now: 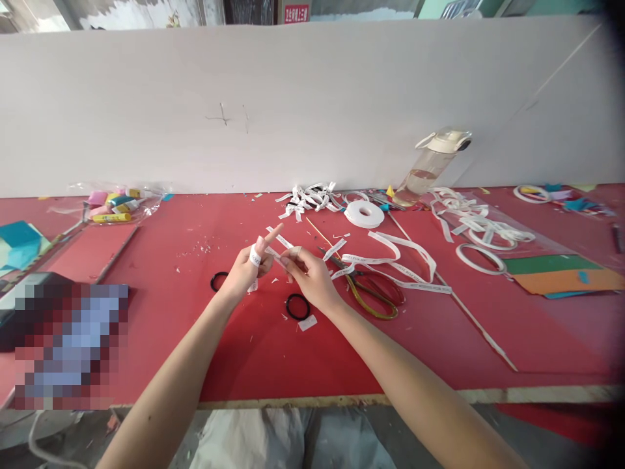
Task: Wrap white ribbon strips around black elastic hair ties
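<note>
Head view shows me a short strip of white printed ribbon (pixel 273 251) held above the red worktop (pixel 254 352), stretched between my two hands. I judge it very light, thin and limp, with no stiffness of its own, so it will flop or curl wherever it is unsupported, and it looks smooth enough to slide between skin. The best place to take it is near its free end, pinched flat between thumb and forefinger.

My left hand (pixel 247 270) has the ribbon looped around one finger, with the forefinger pointing straight out and the other fingers loosely curled. My right hand (pixel 310 277) is drawn together, fingertips pinching the ribbon's other end just beside the left hand.

Two black hair ties (pixel 297 306) lie on the worktop under my wrists, scissors (pixel 371 293) rest just right of the right hand, and a ribbon roll (pixel 364 213) sits farther back.
</note>
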Demonstrator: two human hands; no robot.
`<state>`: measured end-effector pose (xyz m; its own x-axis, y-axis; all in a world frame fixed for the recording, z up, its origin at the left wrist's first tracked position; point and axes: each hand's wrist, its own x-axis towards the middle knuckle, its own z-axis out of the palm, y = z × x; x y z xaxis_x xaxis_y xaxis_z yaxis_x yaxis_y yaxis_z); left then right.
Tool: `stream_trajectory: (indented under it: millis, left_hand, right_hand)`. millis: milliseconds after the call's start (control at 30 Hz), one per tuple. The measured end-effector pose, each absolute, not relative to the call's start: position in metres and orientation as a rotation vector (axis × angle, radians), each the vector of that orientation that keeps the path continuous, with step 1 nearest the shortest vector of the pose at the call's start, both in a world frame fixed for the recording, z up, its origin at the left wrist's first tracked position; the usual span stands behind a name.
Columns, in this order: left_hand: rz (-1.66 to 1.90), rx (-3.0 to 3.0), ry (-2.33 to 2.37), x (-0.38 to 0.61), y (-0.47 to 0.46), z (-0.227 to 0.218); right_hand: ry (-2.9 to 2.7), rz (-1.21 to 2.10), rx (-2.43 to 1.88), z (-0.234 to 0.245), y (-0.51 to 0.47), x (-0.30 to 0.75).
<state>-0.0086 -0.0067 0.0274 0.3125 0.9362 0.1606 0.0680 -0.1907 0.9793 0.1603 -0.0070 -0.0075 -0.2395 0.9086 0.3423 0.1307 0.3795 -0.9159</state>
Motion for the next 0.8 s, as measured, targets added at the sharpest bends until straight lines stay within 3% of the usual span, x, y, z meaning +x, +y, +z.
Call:
stream_trajectory:
  millis: [200, 400, 633, 800]
  left_hand:
    - [0.874, 2.078, 1.396, -0.015, -0.010, 0.030]
    - [1.205, 1.674, 1.191, -0.006, -0.012, 0.028]
    - [0.965, 1.715, 1.417, -0.006, -0.004, 0.022]
    - [1.000, 1.630, 1.487, -0.005, -0.001, 0.020]
  right_hand:
    - [-1.624, 1.081, -0.898, -0.002, -0.011, 0.160]
    - [-1.617, 1.291, -0.784, 0.004, -0.017, 0.157]
    - [-1.430, 1.472, -0.705, 0.007, -0.018, 0.162]
    - [-1.517, 1.477, -0.715, 0.010, -0.019, 0.161]
